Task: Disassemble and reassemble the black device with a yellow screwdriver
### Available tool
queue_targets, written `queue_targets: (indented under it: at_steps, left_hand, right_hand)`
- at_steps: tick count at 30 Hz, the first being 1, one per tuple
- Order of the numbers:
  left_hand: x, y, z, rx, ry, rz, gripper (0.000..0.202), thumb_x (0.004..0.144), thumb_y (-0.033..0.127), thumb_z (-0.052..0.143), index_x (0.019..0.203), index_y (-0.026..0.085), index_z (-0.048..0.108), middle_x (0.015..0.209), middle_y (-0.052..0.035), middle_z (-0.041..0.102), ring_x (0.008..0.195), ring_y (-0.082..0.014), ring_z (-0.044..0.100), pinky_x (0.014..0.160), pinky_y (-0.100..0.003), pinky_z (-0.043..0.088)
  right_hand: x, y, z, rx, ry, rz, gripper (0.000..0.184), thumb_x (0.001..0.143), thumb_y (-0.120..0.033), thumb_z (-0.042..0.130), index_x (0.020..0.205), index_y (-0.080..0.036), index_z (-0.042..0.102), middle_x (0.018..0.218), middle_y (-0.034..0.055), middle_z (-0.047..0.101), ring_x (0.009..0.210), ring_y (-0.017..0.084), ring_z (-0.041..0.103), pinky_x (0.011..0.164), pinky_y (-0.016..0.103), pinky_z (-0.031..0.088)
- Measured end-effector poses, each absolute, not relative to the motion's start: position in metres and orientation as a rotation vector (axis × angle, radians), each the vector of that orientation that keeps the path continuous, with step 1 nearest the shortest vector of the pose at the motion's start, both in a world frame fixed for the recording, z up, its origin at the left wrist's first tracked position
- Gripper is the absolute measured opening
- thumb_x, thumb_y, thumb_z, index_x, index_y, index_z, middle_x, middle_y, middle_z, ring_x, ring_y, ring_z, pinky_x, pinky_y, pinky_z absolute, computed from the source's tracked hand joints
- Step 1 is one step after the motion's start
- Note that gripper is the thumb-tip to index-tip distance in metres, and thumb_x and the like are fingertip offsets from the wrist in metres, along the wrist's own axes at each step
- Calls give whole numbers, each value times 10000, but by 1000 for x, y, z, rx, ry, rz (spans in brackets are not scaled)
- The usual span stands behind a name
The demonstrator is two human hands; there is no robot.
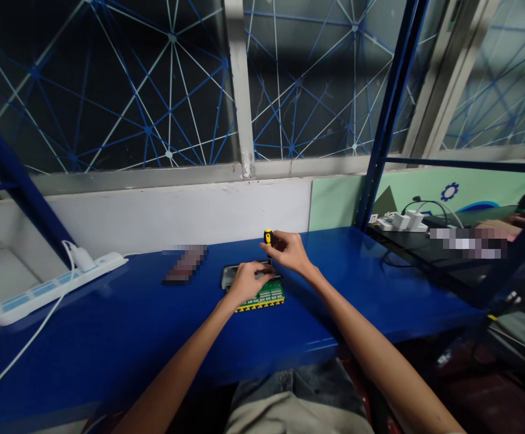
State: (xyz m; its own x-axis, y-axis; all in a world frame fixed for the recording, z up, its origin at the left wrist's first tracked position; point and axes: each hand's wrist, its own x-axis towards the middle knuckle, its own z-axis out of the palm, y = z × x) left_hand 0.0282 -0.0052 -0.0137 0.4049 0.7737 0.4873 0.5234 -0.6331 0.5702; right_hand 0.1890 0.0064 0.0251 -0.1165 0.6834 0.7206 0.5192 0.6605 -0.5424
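Black-yellow screwdriver (pixel 268 237); green circuit board (pixel 275 293); blue table (pixel 108 328).

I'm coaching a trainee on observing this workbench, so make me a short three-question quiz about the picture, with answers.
1. Which of the person's hands holds the yellow-and-black screwdriver?
2. True or false: the white power strip lies to the left of the green circuit board.
3. The table is: A) green, B) blue, C) white.

Key:
1. The right hand.
2. True.
3. B.
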Motion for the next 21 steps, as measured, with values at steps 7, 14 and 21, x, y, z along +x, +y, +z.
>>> queue_targets:
  at_steps: [7, 14, 21]
  left_hand:
    - [28, -6, -14, 2342, 1113, 1081, 116, 779, 163, 682, 834, 229, 760, 872, 0, 764, 809, -202, 702, 785, -307, 520]
    - [29, -3, -18, 2337, 1084, 1081, 111, 793, 180, 659, 839, 221, 751, 894, -9, 762, 829, -208, 703, 789, -309, 523]
    - [28, -2, -19, 2335, 1057, 1089, 115, 808, 178, 637, 844, 217, 740, 911, -13, 760, 847, -206, 702, 806, -318, 524]
  right_hand:
    - [189, 4, 27, -923, -1783, 215, 394, 777, -394, 613, 548, -207, 353, 484, -55, 393, 477, 89, 332, 475, 239, 241]
    - [189, 5, 26, -898, -1793, 313, 258, 773, -346, 585, 601, -194, 468, 496, -53, 396, 481, 94, 358, 467, 232, 255]
    - [189, 5, 25, -888, -1801, 366, 130, 777, -318, 585, 803, -193, 609, 558, -32, 518, 510, 122, 496, 497, 235, 335]
